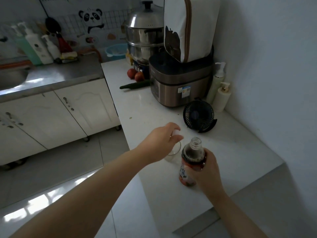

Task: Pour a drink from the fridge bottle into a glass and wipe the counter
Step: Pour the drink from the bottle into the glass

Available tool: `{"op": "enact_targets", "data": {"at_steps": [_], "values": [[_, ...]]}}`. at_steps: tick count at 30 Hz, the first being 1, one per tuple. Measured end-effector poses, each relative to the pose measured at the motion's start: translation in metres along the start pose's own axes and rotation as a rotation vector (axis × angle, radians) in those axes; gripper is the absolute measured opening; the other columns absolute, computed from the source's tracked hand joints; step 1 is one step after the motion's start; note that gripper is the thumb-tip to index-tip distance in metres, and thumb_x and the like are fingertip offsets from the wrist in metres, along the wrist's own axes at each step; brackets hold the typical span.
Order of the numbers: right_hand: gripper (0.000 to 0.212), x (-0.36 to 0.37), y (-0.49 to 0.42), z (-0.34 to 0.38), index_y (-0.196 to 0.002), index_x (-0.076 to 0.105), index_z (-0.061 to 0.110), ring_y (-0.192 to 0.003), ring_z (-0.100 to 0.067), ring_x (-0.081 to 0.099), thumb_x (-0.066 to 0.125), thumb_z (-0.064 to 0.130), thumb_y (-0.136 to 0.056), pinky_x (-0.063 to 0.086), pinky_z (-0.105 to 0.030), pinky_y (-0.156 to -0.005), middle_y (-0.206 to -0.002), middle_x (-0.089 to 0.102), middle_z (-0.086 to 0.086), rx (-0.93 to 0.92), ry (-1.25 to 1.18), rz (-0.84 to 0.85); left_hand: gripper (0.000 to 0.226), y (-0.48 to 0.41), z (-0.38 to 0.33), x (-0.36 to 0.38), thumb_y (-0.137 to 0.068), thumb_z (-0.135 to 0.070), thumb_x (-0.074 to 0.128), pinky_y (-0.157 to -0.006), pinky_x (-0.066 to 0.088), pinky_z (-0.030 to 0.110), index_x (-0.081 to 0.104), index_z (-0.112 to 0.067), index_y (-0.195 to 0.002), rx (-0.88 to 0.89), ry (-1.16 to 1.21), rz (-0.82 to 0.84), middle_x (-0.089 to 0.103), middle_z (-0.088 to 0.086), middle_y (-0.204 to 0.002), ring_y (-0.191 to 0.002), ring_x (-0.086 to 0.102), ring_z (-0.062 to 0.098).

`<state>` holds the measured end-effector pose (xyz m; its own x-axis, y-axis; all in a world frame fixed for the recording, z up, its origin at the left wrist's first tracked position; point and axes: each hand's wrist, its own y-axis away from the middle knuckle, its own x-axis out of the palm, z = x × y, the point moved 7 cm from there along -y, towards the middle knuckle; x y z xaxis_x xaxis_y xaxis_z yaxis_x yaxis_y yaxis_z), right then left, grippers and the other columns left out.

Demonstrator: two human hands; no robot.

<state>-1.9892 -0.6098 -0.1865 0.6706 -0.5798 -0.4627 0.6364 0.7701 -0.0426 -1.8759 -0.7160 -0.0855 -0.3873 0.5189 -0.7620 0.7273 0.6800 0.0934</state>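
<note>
A plastic bottle (193, 157) of dark drink with a red label stands uncapped on the white counter (231, 143). My right hand (205, 170) is wrapped around its middle. Just left of it stands a clear glass (174, 154), partly hidden behind my left hand (164, 136). That hand hovers over the glass and pinches a small white bottle cap (176, 132) between its fingertips. The glass looks empty.
A small black fan (199, 116) lies behind the bottle. Further back are a rice cooker (178, 85), a steel steamer pot (145, 36), two pump bottles (220, 95), a cucumber (135, 85) and red fruit (135, 74). A sink counter (56, 73) runs left.
</note>
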Motion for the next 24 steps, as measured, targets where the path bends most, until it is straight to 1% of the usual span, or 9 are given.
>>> {"op": "enact_targets", "data": {"at_steps": [3, 5, 8, 11, 15, 17, 19, 22, 24], "values": [[0.061, 0.007, 0.002, -0.008, -0.112, 0.047, 0.02, -0.103, -0.017, 0.053, 0.08, 0.009, -0.062, 0.043, -0.024, -0.086, -0.114, 0.053, -0.005, 0.034, -0.061, 0.018, 0.032, 0.001, 0.007, 0.005, -0.097, -0.03, 0.045, -0.073, 0.042, 0.023, 0.047, -0.016, -0.125, -0.01, 0.049, -0.017, 0.063, 0.007, -0.105, -0.091, 0.058, 0.018], [0.059, 0.01, 0.003, -0.007, -0.109, 0.05, 0.026, -0.099, -0.006, 0.056, 0.08, 0.006, -0.062, 0.044, -0.017, -0.084, -0.109, 0.058, 0.0, 0.037, -0.09, 0.024, 0.031, 0.001, 0.014, 0.008, -0.097, -0.03, 0.046, -0.075, 0.043, 0.024, 0.049, -0.016, -0.124, -0.02, 0.071, -0.031, 0.063, 0.006, -0.105, -0.092, 0.058, 0.019], [0.059, 0.016, 0.002, -0.003, -0.1, 0.045, 0.031, -0.084, 0.008, 0.057, 0.079, 0.001, -0.063, 0.039, 0.004, -0.069, -0.095, 0.055, 0.019, 0.031, -0.108, 0.053, 0.029, 0.003, 0.022, 0.012, -0.096, -0.029, 0.047, -0.08, 0.047, 0.028, 0.05, -0.016, -0.123, -0.037, 0.103, -0.042, 0.063, 0.006, -0.107, -0.094, 0.06, 0.02], [0.058, 0.022, 0.004, -0.002, -0.107, 0.038, 0.026, -0.077, 0.0, 0.055, 0.077, 0.005, -0.069, 0.04, 0.003, -0.059, -0.09, 0.051, 0.02, 0.059, -0.108, 0.074, 0.029, 0.006, 0.033, 0.013, -0.096, -0.03, 0.047, -0.081, 0.049, 0.029, 0.05, -0.017, -0.123, -0.058, 0.121, -0.063, 0.063, 0.004, -0.104, -0.093, 0.06, 0.019], [0.055, 0.018, 0.002, -0.002, -0.106, 0.043, 0.026, -0.078, 0.003, 0.054, 0.079, 0.008, -0.068, 0.042, 0.001, -0.063, -0.089, 0.054, 0.019, 0.041, -0.055, 0.028, 0.029, 0.011, 0.05, 0.014, -0.096, -0.032, 0.047, -0.071, 0.046, 0.022, 0.05, -0.019, -0.121, -0.086, 0.143, -0.084, 0.064, 0.002, -0.097, -0.086, 0.062, 0.016], [0.054, 0.013, -0.001, -0.001, -0.105, 0.044, 0.027, -0.077, 0.003, 0.055, 0.08, 0.01, -0.068, 0.044, -0.003, -0.06, -0.088, 0.056, 0.017, 0.039, -0.031, 0.015, 0.028, 0.013, 0.056, 0.014, -0.096, -0.031, 0.047, -0.07, 0.046, 0.022, 0.051, -0.019, -0.12, -0.095, 0.151, -0.096, 0.063, 0.0, -0.092, -0.084, 0.063, 0.016], [0.053, 0.006, -0.006, -0.001, -0.109, 0.047, 0.024, -0.076, -0.006, 0.055, 0.079, 0.012, -0.068, 0.043, -0.009, -0.059, -0.089, 0.057, 0.011, 0.047, 0.014, 0.016, 0.026, 0.013, 0.061, 0.013, -0.096, -0.03, 0.048, -0.067, 0.044, 0.02, 0.052, -0.018, -0.118, -0.104, 0.172, -0.112, 0.062, -0.001, -0.087, -0.081, 0.063, 0.016], [0.056, -0.003, -0.015, -0.003, -0.115, 0.048, 0.02, -0.082, -0.021, 0.058, 0.078, 0.014, -0.067, 0.049, -0.031, -0.068, -0.096, 0.059, 0.001, 0.049, 0.111, 0.046, 0.024, 0.013, 0.066, 0.012, -0.096, -0.028, 0.049, -0.066, 0.043, 0.018, 0.053, -0.017, -0.116, -0.11, 0.206, -0.124, 0.062, 0.0, -0.086, -0.079, 0.064, 0.016], [0.058, -0.008, -0.02, -0.003, -0.116, 0.047, 0.022, -0.083, -0.024, 0.058, 0.077, 0.016, -0.067, 0.049, -0.035, -0.067, -0.101, 0.06, -0.002, 0.032, 0.187, 0.071, 0.024, 0.014, 0.068, 0.013, -0.096, -0.028, 0.049, -0.065, 0.043, 0.017, 0.053, -0.017, -0.116, -0.108, 0.215, -0.128, 0.063, 0.0, -0.086, -0.078, 0.064, 0.015]]}}
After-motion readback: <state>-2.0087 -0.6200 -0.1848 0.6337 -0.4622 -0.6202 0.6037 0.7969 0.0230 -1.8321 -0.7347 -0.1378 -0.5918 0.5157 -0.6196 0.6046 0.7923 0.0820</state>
